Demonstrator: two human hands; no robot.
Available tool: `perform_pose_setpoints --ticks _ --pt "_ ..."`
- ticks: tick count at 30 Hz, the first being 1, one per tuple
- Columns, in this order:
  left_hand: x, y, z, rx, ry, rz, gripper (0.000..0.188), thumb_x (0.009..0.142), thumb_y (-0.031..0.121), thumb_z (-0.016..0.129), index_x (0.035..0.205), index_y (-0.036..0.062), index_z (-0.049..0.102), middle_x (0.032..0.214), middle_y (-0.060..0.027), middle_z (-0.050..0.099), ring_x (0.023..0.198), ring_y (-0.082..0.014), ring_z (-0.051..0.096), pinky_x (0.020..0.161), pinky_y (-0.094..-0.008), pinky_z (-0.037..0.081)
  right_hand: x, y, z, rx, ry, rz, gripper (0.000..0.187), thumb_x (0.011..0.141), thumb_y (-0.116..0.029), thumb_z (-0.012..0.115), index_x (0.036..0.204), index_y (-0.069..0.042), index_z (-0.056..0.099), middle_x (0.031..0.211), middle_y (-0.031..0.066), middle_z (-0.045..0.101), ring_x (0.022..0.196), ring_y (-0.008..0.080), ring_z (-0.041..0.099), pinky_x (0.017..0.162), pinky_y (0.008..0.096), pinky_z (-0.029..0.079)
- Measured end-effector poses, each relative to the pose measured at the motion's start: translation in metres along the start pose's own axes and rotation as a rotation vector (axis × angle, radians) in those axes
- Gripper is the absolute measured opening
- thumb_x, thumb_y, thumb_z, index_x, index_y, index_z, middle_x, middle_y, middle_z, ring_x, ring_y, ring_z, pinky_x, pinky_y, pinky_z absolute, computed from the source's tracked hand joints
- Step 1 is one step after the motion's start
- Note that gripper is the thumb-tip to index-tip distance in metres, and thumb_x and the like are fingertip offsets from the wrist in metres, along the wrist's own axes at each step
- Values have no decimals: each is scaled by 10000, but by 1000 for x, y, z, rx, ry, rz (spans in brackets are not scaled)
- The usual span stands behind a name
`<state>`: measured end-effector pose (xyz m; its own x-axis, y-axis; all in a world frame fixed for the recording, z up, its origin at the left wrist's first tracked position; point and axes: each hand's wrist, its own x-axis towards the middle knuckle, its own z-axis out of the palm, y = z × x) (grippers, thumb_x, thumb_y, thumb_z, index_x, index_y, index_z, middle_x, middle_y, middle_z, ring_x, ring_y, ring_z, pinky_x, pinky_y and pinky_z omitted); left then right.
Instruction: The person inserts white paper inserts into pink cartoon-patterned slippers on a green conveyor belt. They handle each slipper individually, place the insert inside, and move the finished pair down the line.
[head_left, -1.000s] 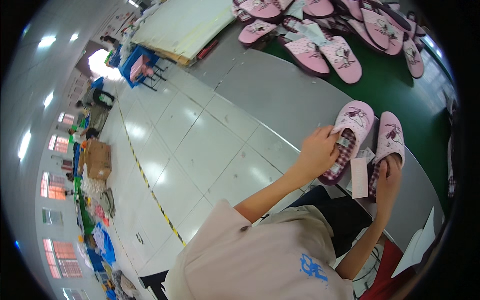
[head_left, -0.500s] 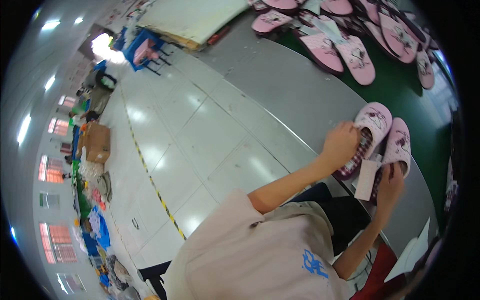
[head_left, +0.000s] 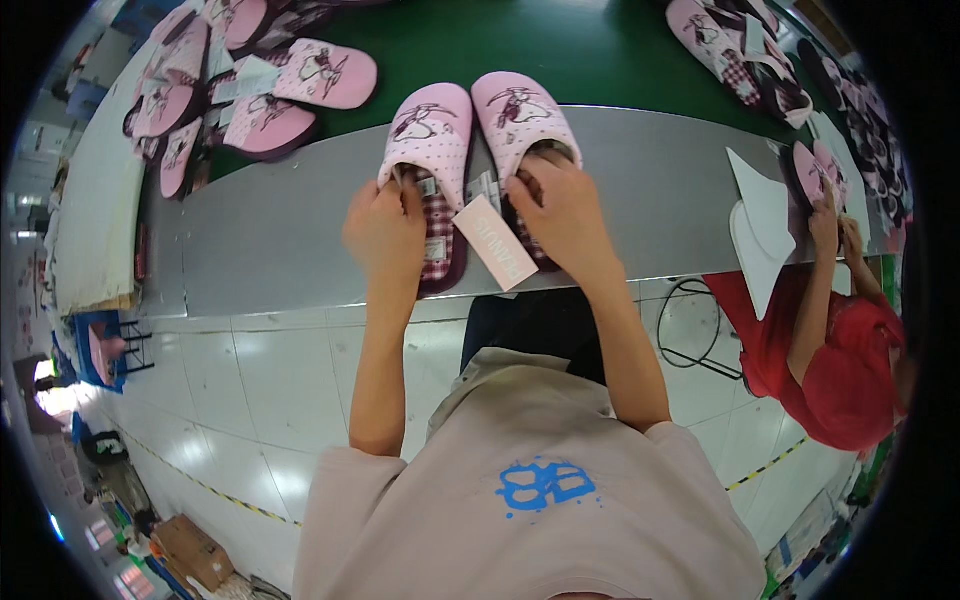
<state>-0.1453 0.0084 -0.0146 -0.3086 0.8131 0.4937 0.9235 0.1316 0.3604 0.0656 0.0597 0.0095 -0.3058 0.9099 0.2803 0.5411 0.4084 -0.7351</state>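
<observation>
A pair of pink slippers with dark plaid insoles lies on the grey metal edge of the table, toes away from me. My left hand is closed at the opening of the left slipper, its fingertips tucked inside. The right slipper has my right hand on it, fingers bent into the opening and hidden under the upper. Between the two slippers, a pale pink card tag hangs over the insoles, beside a small whitish label.
A green belt runs behind the metal edge. More pink slippers are heaped at the left, others at the far right. White sheets lie to the right, near a person in red handling slippers.
The view has swung right, so the slippers now sit in the middle, and the person in red shows. Both my hands stay at the slipper openings, the right fingers now deeper inside.
</observation>
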Motion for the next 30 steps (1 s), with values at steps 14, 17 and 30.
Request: perform_pose_setpoints --ticks 14,17,30 --pt "-27 74 12 -316 -161 176 99 885 91 715 944 11 721 822 -143 618 745 -351 619 664 -462 478 -39 33 -74 -245 179 183 172 997 -166 634 1027 -8 695 1045 227 722 940 464 679 827 521 545" --pt "-31 89 17 -328 -185 189 98 920 118 732 942 22 731 795 -120 617 716 -328 613 642 -444 472 -59 31 -96 -166 179 276 152 970 -163 674 1014 -18 694 993 218 723 902 448 676 797 501 539" --pt "-30 102 17 -262 -212 203 71 869 60 726 885 1 688 819 -111 613 743 -325 610 618 -454 469 -52 29 -66 -455 256 397 205 967 -198 671 945 5 665 942 218 727 877 460 675 753 543 519"
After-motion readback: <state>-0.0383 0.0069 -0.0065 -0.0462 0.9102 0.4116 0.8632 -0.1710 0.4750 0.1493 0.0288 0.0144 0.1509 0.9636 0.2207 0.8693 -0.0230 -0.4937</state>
